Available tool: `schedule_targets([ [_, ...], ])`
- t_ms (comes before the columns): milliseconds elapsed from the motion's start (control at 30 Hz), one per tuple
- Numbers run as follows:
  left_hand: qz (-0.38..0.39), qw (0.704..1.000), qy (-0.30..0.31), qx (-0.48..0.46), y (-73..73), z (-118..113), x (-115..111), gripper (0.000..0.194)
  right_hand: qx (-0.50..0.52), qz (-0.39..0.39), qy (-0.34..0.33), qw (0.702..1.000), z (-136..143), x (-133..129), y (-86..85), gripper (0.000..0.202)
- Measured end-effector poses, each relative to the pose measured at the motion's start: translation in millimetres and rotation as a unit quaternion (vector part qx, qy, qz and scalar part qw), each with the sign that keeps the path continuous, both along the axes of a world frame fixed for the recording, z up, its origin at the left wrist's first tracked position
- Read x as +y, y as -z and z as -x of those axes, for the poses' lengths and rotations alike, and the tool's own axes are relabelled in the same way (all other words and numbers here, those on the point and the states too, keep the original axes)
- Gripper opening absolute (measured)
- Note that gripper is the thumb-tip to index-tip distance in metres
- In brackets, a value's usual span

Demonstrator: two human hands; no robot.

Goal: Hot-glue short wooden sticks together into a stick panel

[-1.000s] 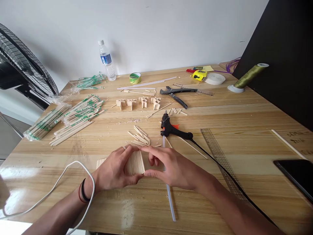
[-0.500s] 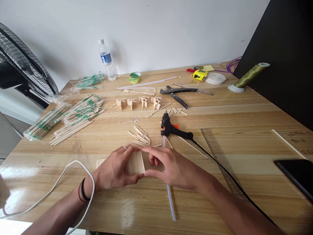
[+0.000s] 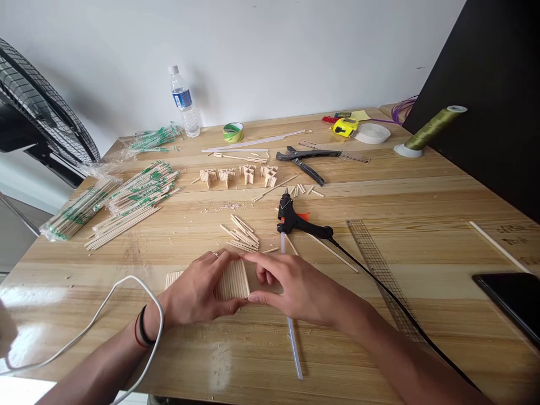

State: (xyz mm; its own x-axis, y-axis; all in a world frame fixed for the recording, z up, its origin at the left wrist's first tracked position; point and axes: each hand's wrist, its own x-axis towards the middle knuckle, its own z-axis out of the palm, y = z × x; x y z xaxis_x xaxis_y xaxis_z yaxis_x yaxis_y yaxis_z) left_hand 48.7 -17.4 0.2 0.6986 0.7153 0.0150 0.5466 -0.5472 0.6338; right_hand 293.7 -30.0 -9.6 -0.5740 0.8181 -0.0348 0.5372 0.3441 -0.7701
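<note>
A flat panel of wooden sticks (image 3: pixel 231 280), laid side by side, rests near the front of the table. My left hand (image 3: pixel 201 287) arches over it, thumb on the near edge and fingers on the far edge. At the panel's right end, my right hand (image 3: pixel 287 284) holds the last stick (image 3: pixel 245 278) by its two ends between thumb and forefinger, against the panel. More stick ends (image 3: pixel 172 278) show left of my left hand. Beyond the hands lie loose cut sticks (image 3: pixel 242 235) and a black glue gun (image 3: pixel 291 216) with a clear glue stick (image 3: pixel 294 346).
Small stick structures (image 3: pixel 238 176) stand farther back, near a black cutter (image 3: pixel 306 160). Bundled sticks (image 3: pixel 139 188) lie at left, a water bottle (image 3: pixel 185 107) behind. A clear ruler (image 3: pixel 371 253), the glue gun's black cord (image 3: pixel 405 312) and a phone (image 3: pixel 510 301) are at right. A white cable (image 3: pixel 145 287) crosses my left wrist.
</note>
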Motion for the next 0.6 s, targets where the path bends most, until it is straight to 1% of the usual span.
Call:
schedule_targets([
  [133, 0.007, 1.000, 0.003, 0.002, 1.2, 0.6, 0.3, 0.063, 0.002, 0.000, -0.005, 1.000, 0.2, 0.1, -0.8, 0.075],
  [333, 0.011, 1.000, 0.010, -0.003, 1.1, 0.5, 0.3, 0.063, -0.003, 0.006, -0.002, 1.000, 0.8, 0.2, -1.1, 0.071],
  [600, 0.010, 1.000, 0.012, -0.003, -0.3, 0.2, 1.3, 0.061, -0.003, 0.005, -0.003, 1.000, 0.5, 0.0, 1.0, 0.073],
])
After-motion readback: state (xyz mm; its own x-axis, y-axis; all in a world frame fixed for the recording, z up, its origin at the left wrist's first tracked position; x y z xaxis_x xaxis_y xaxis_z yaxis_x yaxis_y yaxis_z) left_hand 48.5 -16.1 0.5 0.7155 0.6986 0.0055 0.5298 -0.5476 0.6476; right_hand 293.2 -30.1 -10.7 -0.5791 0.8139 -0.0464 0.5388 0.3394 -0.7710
